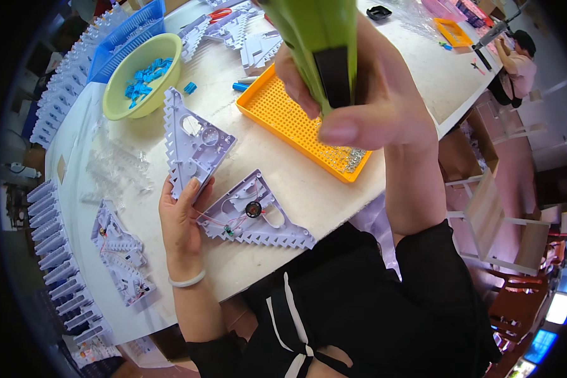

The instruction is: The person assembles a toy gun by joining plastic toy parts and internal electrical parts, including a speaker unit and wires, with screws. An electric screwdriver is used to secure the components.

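My left hand (183, 217) grips a pale lavender triangular plastic shell (195, 148) by its lower end, thumb on top. One long edge of the shell is toothed, and round recesses show on its face. My right hand (390, 104), raised close to the camera, is wrapped round a green handheld power tool (309, 38) with a black patch; its working end is out of view. Just right of my left hand, a matching shell half (268, 217) lies on the table. It carries a round black part, red wires and a small green board.
An orange perforated tray (264, 113) holds small metal screws (354, 159) at its near end. A yellow-green bowl (116, 94) of blue pieces stands beside a blue basket (129, 38). More shells (121, 258) lie around, with stacked rows along the left edge. Another person (516, 66) sits far right.
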{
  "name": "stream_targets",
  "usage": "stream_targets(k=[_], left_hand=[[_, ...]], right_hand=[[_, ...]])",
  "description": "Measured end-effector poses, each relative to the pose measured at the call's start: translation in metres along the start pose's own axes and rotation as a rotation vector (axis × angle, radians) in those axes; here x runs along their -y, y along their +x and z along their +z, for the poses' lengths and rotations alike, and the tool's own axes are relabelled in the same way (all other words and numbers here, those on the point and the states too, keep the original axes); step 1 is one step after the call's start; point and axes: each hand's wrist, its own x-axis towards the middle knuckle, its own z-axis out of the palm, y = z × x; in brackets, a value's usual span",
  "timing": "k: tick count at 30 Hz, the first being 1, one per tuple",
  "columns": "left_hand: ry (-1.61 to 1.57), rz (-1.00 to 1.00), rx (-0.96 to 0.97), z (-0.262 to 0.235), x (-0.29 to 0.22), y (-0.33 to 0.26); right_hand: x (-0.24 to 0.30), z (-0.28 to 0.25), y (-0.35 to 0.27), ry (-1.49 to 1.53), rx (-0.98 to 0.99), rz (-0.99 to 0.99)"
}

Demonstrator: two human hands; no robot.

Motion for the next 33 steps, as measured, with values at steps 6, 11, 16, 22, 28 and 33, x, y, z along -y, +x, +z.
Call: stream_targets(k=[6,11,16,22,28,33], left_hand=[[-0.016,0.005,-0.034,-0.003,0.000,0.002],[0.057,0.021,-0.026,-0.001,0.002,0.002],[0.035,-0.008,-0.026,-0.001,0.004,0.003],[0.025,-0.005,-0.047,-0.001,0.002,0.002],[0.077,-0.016,-0.040,0.000,0.002,0.000],[0.108,0.001,-0.036,0.002,0.004,0.001]], right_hand=[[-0.012,-0.007,-0.001,0.063,0.061,0.076],[-0.048,-0.020,0.016,0.071,-0.075,0.069],[-0.058,-0.022,0.026,-0.059,-0.249,0.385],[-0.102,-0.014,0.020,-0.077,-0.341,0.158],[-0.107,-0.008,0.019,-0.083,-0.354,0.146],[-0.110,-0.011,0.019,-0.104,-0.332,0.270]])
